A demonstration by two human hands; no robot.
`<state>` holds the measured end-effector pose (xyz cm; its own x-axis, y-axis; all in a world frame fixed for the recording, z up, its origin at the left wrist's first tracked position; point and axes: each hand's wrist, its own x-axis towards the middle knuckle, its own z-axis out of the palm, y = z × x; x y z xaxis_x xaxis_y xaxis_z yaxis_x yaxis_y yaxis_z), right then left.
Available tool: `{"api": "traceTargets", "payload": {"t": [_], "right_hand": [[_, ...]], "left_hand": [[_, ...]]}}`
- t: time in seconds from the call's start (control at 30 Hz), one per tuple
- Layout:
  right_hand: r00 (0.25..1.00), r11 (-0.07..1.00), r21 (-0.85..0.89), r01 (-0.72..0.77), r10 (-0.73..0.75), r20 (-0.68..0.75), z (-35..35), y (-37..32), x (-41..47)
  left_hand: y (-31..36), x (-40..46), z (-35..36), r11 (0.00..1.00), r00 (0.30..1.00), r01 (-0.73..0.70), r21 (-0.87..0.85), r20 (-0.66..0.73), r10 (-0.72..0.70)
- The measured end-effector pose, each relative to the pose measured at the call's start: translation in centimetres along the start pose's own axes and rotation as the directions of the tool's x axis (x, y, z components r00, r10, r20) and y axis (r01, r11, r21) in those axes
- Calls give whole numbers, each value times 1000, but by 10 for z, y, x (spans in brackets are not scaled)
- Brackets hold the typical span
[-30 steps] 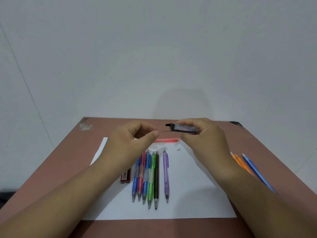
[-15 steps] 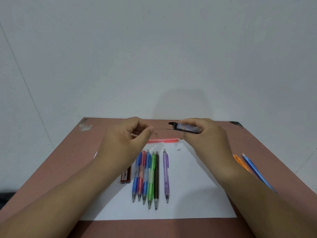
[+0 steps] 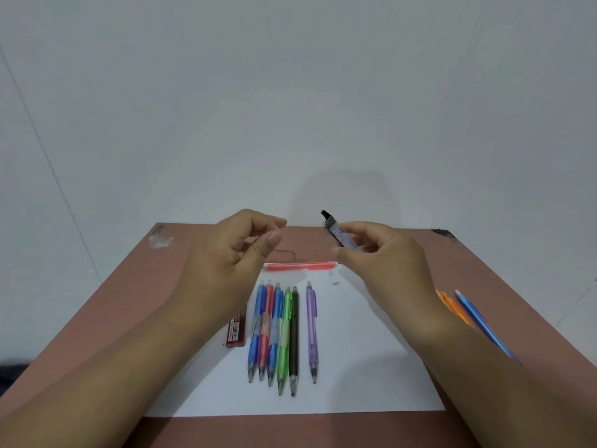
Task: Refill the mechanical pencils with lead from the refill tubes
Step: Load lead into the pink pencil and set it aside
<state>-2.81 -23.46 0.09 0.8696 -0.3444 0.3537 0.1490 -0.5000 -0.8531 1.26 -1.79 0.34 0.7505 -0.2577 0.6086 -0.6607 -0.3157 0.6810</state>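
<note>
From my seat I start at the left, where my left hand (image 3: 235, 253) hangs above the brown table (image 3: 113, 305), fingers curled and thumb tip close to the forefinger; whether a lead sits pinched between them I cannot tell. Below it, on the white paper (image 3: 355, 376), a red refill tube (image 3: 236, 328) lies partly under my wrist, and beside it a row of pencils (image 3: 277, 334) lies side by side, tips toward me, with a purple pencil (image 3: 312, 331) a little apart. A pink pencil (image 3: 300, 266) lies crosswise at the paper's far edge. My right hand (image 3: 384, 263) pinches a blue refill tube (image 3: 339, 234), tilted, its black cap end up and to the left. Far right, an orange pencil (image 3: 454, 307) and a blue pencil (image 3: 478, 321) lie on the table.
</note>
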Motion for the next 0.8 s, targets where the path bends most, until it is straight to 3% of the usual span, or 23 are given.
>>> {"api": "traceTargets", "payload": {"t": [0.1, 0.23, 0.37, 0.57, 0.8], "right_hand": [[1000, 1000, 11, 18, -18, 21, 1, -4, -2], [992, 998, 46, 39, -44, 121, 4, -9, -6], [979, 998, -20, 66, -61, 196, 9, -9, -9], [971, 997, 0, 75, -73, 229, 7, -12, -12], [957, 996, 59, 73, -87, 276, 4, -22, -16]], "left_hand": [[-1, -2, 3, 993, 994, -94, 75, 55, 90], [0, -5, 7, 991, 989, -128, 39, 85, 125], [-4, -6, 8, 981, 979, -179, 79, 110, 170], [-3, -6, 8, 984, 988, -145, 102, 69, 138], [2, -4, 5, 989, 998, 37, -142, -52, -44]]}}
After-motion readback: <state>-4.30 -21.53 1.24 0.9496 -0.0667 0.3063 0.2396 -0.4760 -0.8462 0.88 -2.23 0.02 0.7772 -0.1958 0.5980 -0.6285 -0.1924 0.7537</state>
